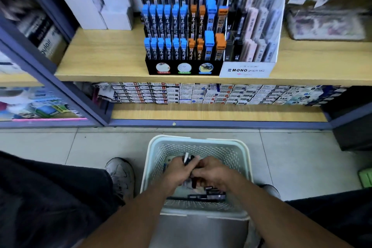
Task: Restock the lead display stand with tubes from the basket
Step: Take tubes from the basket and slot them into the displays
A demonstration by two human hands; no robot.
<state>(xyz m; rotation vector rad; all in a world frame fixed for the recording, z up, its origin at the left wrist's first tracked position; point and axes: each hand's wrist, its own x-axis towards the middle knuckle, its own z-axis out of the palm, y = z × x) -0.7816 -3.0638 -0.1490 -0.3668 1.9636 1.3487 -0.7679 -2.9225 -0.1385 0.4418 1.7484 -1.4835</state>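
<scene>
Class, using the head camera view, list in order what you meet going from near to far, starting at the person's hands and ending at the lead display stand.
left hand and right hand holding dark tubes → far rim of the basket → tiled floor → lower shelf of stacked small boxes → lead display stand

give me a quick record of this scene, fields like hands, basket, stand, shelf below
left hand: in the basket, gripping dark tubes
right hand: in the basket, fingers curled on dark tubes
basket: pale perforated plastic, on the tiled floor before the shelves, more tubes lying inside
lead display stand: black, on the wooden shelf, rows of blue-capped and orange-capped tubes
white stand: to its right, touching
shelf below: stacked small boxes
</scene>
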